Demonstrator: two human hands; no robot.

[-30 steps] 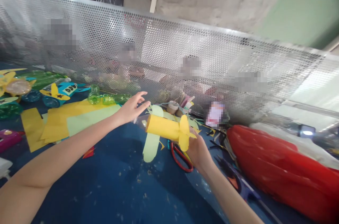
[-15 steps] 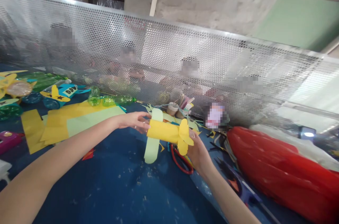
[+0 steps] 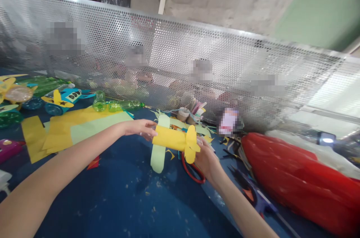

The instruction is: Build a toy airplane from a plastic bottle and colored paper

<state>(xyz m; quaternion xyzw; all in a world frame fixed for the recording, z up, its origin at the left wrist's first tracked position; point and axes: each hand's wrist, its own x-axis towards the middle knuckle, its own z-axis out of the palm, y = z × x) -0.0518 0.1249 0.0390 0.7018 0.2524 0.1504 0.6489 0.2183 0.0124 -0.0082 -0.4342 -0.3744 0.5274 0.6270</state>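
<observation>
Between my two hands is a paper airplane model (image 3: 170,138) with a yellow tube body, a pale green wing strip (image 3: 158,159) across its left end and yellow tail pieces (image 3: 191,144) at its right end. My left hand (image 3: 142,128) grips the left end of the tube, fingertips at its edge. My right hand (image 3: 206,157) holds the tail end from behind, so some of its fingers are hidden. Beneath the model, red-handled scissors (image 3: 192,170) lie on the blue table (image 3: 135,200), partly covered by my right hand.
Yellow and green paper sheets (image 3: 62,129), green plastic bottles (image 3: 126,105) and a finished bottle plane (image 3: 63,101) lie at left. Right are a red plastic bag (image 3: 292,174) and a blue glue gun (image 3: 261,202). A perforated metal screen (image 3: 168,54) stands behind, people beyond it.
The airplane model has shifted slightly left, and my right hand has moved left with it. Both hands keep their hold.
</observation>
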